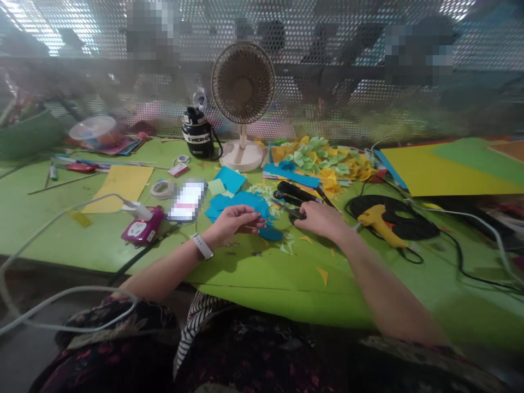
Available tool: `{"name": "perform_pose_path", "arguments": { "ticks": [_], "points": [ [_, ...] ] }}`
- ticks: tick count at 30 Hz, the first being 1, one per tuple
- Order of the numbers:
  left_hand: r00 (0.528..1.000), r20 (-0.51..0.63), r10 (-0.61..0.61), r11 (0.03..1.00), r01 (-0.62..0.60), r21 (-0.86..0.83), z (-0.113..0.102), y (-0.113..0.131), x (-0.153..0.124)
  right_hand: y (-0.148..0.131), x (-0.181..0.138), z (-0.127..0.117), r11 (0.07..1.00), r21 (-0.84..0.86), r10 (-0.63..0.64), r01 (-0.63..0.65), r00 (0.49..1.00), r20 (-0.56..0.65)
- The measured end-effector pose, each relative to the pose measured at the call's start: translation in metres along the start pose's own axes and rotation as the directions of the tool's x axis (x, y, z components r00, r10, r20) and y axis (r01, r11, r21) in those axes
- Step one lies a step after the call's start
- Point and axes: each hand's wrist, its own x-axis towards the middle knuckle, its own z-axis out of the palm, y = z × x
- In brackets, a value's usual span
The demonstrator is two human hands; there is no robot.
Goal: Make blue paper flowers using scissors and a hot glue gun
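My left hand (pixel 236 220) rests on the green table (pixel 262 273), fingers curled in a pinch on a thin stick-like thing beside blue paper pieces (pixel 235 203). A white watch band sits on that wrist. My right hand (pixel 321 217) lies closed on the handles of black scissors (pixel 291 209), whose blades point left toward the blue paper. A black tool (pixel 297 192) lies just behind the scissors. Small yellow and green paper scraps lie around both hands.
A yellow glue gun (pixel 379 224) on a black coiled cable lies right of my right hand. A small fan (pixel 243 98), a black bottle (pixel 197 134), tape rolls, a phone (pixel 187 201), a pink power strip (pixel 141 228), yellow paper sheets and a pile of yellow-green paper pieces (pixel 323 158) crowd the table.
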Motion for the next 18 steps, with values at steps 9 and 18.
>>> {"name": "perform_pose_path", "arguments": {
  "ticks": [9, 18],
  "points": [
    [0.999, -0.013, 0.05, 0.999, -0.05, -0.011, 0.004, 0.005, -0.001, 0.011, 0.003, -0.003, 0.996, 0.067, 0.06, -0.06, 0.998, 0.002],
    [0.993, -0.069, 0.091, 0.993, -0.096, -0.073, 0.008, 0.009, -0.003, 0.025, -0.003, -0.008, 0.833, 0.553, 0.048, -0.013, 0.998, -0.05]
  ]
}}
